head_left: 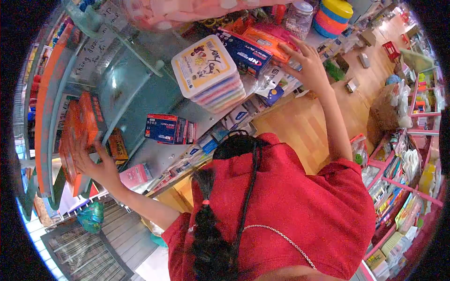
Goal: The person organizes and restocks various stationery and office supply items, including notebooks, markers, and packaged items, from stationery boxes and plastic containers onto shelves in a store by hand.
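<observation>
My left hand [93, 164] is at the left of the counter, its fingers along an orange box [89, 114] and its thumb on the near side; it grips the box's lower end. My right hand [307, 63] reaches to the upper right. Its fingers are spread and touch the end of another orange box [267, 43]. Beside that lies a dark blue NP Heavy Duty battery box [246, 54]. Between my hands stand a stack of white-lidded square tubs [206, 65] and a smaller NP battery box [168, 129].
A glass-topped counter [126, 89] runs in front of me, with a handwritten note [101, 51] at its left. A jar [298, 21] and stacked coloured tubs [333, 18] stand at the back. Pink shelving [412, 187] with packed goods lines the right. A small carton [351, 85] lies on the floor.
</observation>
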A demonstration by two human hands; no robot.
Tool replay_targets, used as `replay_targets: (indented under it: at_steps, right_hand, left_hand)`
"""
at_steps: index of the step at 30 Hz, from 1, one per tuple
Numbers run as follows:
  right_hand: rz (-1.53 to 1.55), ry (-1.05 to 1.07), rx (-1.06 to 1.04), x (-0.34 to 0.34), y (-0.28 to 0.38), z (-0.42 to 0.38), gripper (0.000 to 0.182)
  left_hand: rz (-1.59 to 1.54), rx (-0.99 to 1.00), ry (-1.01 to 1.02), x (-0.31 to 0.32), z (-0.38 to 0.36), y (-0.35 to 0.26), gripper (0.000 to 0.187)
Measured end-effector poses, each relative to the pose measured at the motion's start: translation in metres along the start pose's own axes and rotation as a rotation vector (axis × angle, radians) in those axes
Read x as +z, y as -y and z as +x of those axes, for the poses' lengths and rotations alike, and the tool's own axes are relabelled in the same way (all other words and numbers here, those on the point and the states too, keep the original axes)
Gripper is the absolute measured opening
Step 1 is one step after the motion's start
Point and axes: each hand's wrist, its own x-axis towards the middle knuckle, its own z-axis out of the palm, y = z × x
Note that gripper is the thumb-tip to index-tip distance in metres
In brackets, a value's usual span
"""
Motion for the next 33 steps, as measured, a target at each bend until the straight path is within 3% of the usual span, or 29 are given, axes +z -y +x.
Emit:
replay_targets:
  at_steps: [2,5,8,9,10,12,15,19,25,28,33]
  right_hand:
    - [-0.023,-0.008,-0.02,-0.002,0.001,0.0,0.055]
    - [0.045,0.056,-0.089,-0.006,-0.005,0.002,0.055]
    - [0.131,0.109,-0.173,-0.007,-0.015,0.009,0.054]
    - [0.154,0.13,-0.188,-0.006,-0.019,0.01,0.053]
    - [0.177,0.152,-0.201,-0.005,-0.022,0.01,0.053]
    - [0.185,0.11,-0.227,0.0,-0.026,0.011,0.052]
    - [0.153,0.07,-0.262,0.007,-0.032,0.01,0.05]
    - [0.187,0.014,-0.283,0.009,-0.036,0.007,0.047]
    - [0.192,-0.022,-0.247,-0.007,-0.026,0.004,0.044]
    - [0.217,-0.023,-0.194,-0.02,-0.022,0.002,0.044]
    - [0.195,-0.038,-0.139,-0.044,-0.01,-0.007,0.043]
  left_hand:
    - [-0.021,0.04,-0.101,-0.01,0.012,-0.034,0.023]
    - [-0.366,0.065,-0.232,-0.022,0.022,-0.11,0.021]
    - [-0.631,0.51,0.332,-0.026,0.048,-0.187,0.02]
    - [-0.733,0.451,0.126,-0.003,0.029,-0.224,0.022]
    - [-0.766,0.51,0.276,0.013,0.025,-0.247,0.024]
    - [-0.704,0.625,0.354,0.045,0.015,-0.283,0.034]
    - [-0.282,0.522,0.403,0.075,-0.004,-0.325,0.051]
    - [-0.096,0.415,0.429,0.09,0.0,-0.347,0.065]
    - [-0.143,0.372,0.403,0.123,-0.001,-0.353,0.055]
    - [-0.292,0.319,0.274,0.124,0.0,-0.357,0.037]
    - [-0.182,0.313,0.318,0.096,0.003,-0.372,0.041]
